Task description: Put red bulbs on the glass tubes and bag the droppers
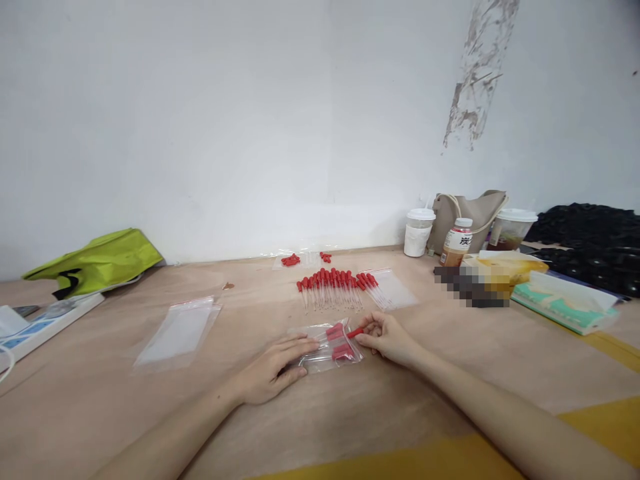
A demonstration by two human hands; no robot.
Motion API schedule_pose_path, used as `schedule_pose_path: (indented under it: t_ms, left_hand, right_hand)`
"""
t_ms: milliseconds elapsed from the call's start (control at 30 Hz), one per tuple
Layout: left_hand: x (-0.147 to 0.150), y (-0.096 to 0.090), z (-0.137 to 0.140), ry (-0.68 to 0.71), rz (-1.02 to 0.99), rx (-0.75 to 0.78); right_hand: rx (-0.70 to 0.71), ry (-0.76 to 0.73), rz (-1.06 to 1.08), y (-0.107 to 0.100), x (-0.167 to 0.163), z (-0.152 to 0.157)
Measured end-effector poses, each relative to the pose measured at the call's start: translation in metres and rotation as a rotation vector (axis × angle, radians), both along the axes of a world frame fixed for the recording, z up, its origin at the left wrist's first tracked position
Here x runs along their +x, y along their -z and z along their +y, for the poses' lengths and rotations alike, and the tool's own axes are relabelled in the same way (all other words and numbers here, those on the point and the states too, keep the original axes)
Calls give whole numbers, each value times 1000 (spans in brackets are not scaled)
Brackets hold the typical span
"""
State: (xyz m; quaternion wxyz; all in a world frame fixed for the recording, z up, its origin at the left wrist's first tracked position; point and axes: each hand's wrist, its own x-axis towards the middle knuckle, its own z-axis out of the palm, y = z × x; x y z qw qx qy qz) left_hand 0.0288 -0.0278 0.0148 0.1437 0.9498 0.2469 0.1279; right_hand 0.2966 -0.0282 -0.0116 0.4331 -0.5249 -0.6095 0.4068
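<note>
The right hand (384, 335) is pinching one red-capped dropper (355, 332), its long axis running nearly crosswise, pointing left, at the right edge of one clear bag (320, 364). The left hand (277, 368), fingers extended, is covering the bag's left edge

Head cam: worn on person's head, single POV, looks fwd & down from near side of tabletop (325, 407).
Forearms (195, 420): enter near L & near R, run away from cam.
Left hand (277, 365), right hand (387, 337): approx. ctr, mid-dist., seen from above/behind.
Wall (225, 133): far side, faced abt. head-on, fills upper half.
Power strip (55, 325) to black heap (590, 233): wide FOV, spans L edge to R edge.
Yellow tape (425, 460): near edge, closest tabletop strip to cam.
</note>
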Motion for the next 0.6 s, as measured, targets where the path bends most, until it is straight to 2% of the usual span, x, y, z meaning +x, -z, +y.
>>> schedule_pose_path:
  t_ms: [67,167,233,400,533,600]
  left_hand:
    - [0,-1,0,6,-1,-1]
    - [1,-2,-1,11,-3,-4]
    - [1,-2,-1,15,-7,-8]
    - [1,-1,-1,16,-11,-2]
    - [0,0,0,19,-12,-1]
    - [0,1,0,16,-7,5]
  right_hand:
    - [-6,13,-77,0,0,3]
    - [-115,15,-169,0,3,8]
    - [-137,-2,-182,1,5,9]
    - [54,-70,-21,10,-3,13]
    - [71,-77,7,11,-10,13]
    - [54,-154,-23,8,-9,11]
